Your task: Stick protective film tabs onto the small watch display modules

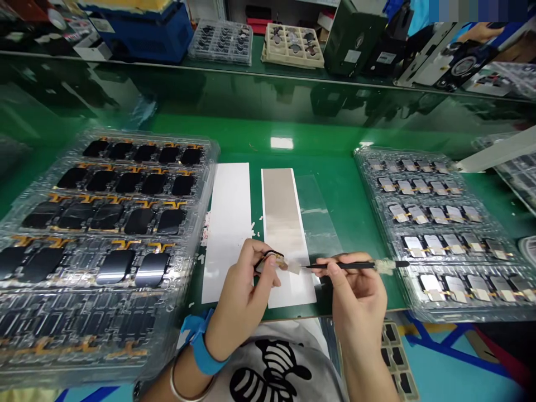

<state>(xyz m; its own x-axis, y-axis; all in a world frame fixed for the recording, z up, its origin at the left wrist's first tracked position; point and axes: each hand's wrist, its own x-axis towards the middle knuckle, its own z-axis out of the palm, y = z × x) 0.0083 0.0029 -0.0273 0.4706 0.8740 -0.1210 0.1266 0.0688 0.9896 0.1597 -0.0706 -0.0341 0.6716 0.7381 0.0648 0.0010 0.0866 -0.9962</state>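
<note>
My left hand [251,285] pinches a small black-edged screen part [264,261] whose brownish tab points right. Black tweezers [352,266] with tape wrapped near the back end lie in the closed fingers of my right hand [358,287]. Their tip meets a small translucent piece [294,268] beside the tab. Under the hands lies a strip with a grey-beige sheet [281,206] on white backing. A plain white strip [230,223] is to its left, and a clear film [318,218] to its right.
On the left, a large clear tray [167,285] holds rows of black screens. A second clear tray [402,273] on the right holds silvery parts. Small scraps [206,229] lie by the white strip. Boxes and parts trays [293,44] stand on the shelf behind.
</note>
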